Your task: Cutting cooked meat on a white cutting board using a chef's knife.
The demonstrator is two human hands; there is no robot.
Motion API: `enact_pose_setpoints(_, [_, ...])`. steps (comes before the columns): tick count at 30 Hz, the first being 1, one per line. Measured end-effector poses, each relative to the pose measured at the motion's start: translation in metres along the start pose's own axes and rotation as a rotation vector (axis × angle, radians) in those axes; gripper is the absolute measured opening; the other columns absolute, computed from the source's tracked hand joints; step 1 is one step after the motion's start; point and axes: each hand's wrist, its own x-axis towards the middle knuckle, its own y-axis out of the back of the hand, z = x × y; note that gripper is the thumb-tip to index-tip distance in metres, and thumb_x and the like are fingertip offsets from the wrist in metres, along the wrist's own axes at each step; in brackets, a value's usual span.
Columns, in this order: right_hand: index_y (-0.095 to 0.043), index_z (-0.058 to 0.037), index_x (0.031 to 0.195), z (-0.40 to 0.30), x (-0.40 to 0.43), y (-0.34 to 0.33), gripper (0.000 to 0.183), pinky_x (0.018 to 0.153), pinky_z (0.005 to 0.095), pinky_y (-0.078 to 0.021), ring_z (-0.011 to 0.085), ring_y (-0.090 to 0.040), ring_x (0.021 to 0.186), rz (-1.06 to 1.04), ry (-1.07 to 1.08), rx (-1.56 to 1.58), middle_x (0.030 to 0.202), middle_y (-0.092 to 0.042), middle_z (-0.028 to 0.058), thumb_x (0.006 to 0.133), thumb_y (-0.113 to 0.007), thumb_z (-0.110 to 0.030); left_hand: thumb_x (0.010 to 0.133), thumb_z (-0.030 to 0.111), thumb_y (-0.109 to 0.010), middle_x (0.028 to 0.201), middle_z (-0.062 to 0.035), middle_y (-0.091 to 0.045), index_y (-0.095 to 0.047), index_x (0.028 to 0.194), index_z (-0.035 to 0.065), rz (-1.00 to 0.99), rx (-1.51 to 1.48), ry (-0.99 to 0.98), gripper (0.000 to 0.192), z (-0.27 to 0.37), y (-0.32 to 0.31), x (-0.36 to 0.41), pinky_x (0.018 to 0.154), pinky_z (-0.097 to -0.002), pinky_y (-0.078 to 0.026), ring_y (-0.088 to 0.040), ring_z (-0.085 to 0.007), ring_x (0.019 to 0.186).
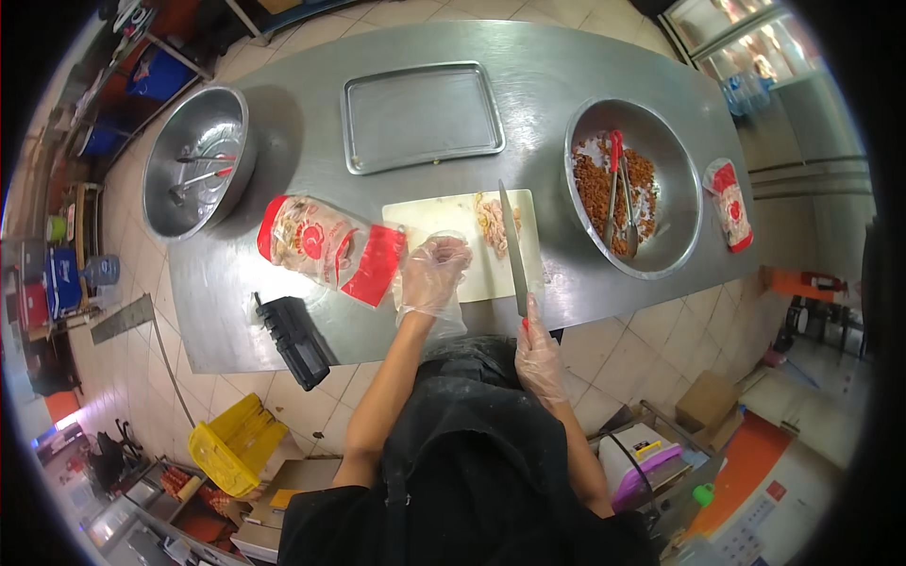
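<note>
A long knife [513,247] with a red handle is held in my right hand [540,357], which wears a clear plastic glove. Its blade points away from me, alongside pale chopped pieces of meat [493,225] on the white cutting board [425,205]. Over the board's left part is my left hand [433,276], gloved too, with its fingers curled. Whether anything lies inside those fingers is hidden. Just left of this hand, a red and clear plastic food bag [318,244] with printing lies on the steel table [538,78], its contents pale.
Beyond the board rests a metal tray [425,117]. A steel bowl [690,212] at right holds brown crumbly food and red-handled tongs [614,187]. Another bowl [244,163] at left contains utensils. A smaller red package [729,205] and a black device [291,343] lie near the edges.
</note>
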Motion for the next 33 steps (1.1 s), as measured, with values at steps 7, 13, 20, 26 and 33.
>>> enact_pose_setpoints(7, [-0.041, -0.0165, 0.166, -0.013, -0.015, 0.003, 0.061, 0.085, 0.0491, -0.0571, 0.0455, -0.073, 0.101, 0.087, 0.062, 0.046, 0.117, -0.073, 0.0263, 0.107, -0.060, -0.012, 0.096, 0.016, -0.077, 0.099, -0.0136, -0.079, -0.074, 0.113, -0.0033, 0.002, 0.099, 0.016, 0.026, -0.027, -0.018, 0.021, 0.074, -0.0319, -0.061, -0.077, -0.0184, 0.084])
enact_pose_setpoints(13, [-0.046, -0.0100, 0.162, 0.016, -0.009, -0.013, 0.059, 0.076, 0.0386, -0.0622, 0.0308, -0.076, 0.090, 0.003, 0.399, -0.295, 0.113, -0.075, 0.0150, 0.105, -0.062, -0.013, 0.090, 0.012, -0.074, 0.084, -0.0207, -0.074, -0.075, 0.092, -0.0002, 0.168, 0.538, -0.293, 0.012, -0.080, -0.003, 0.027, 0.077, -0.0467, -0.056, -0.072, -0.0387, 0.080])
enact_pose_setpoints(20, [-0.046, -0.0096, 0.162, 0.023, -0.001, -0.021, 0.058, 0.069, 0.0377, -0.0617, 0.0259, -0.076, 0.088, 0.042, 0.529, -0.416, 0.118, -0.074, 0.0113, 0.106, -0.060, -0.016, 0.091, 0.014, -0.072, 0.091, -0.0227, -0.070, -0.072, 0.096, 0.0023, 0.141, 0.721, -0.491, 0.012, -0.092, 0.006, 0.021, 0.080, -0.0527, -0.055, -0.067, -0.0447, 0.092])
enact_pose_setpoints(26, [-0.046, -0.0039, 0.161, 0.023, 0.009, -0.028, 0.057, 0.073, 0.0417, -0.0623, 0.0296, -0.076, 0.089, -0.214, 0.353, -0.489, 0.141, -0.068, 0.0145, 0.106, -0.058, -0.015, 0.096, 0.016, -0.071, 0.099, -0.0239, -0.072, -0.075, 0.099, 0.0017, 0.097, 0.865, -0.438, 0.015, -0.104, 0.008, 0.024, 0.082, -0.0515, -0.055, -0.069, -0.0431, 0.094])
enact_pose_setpoints(33, [-0.024, -0.0346, 0.171, -0.014, 0.083, -0.069, 0.072, 0.072, 0.0566, -0.0567, 0.0456, -0.071, 0.079, -0.232, 0.245, -0.261, 0.090, -0.071, 0.0259, 0.107, -0.054, -0.017, 0.099, 0.015, -0.067, 0.101, -0.0267, -0.072, -0.077, 0.105, 0.0013, 0.040, 0.787, -0.332, 0.019, -0.117, 0.015, 0.025, 0.085, -0.0530, -0.055, -0.068, -0.0455, 0.097])
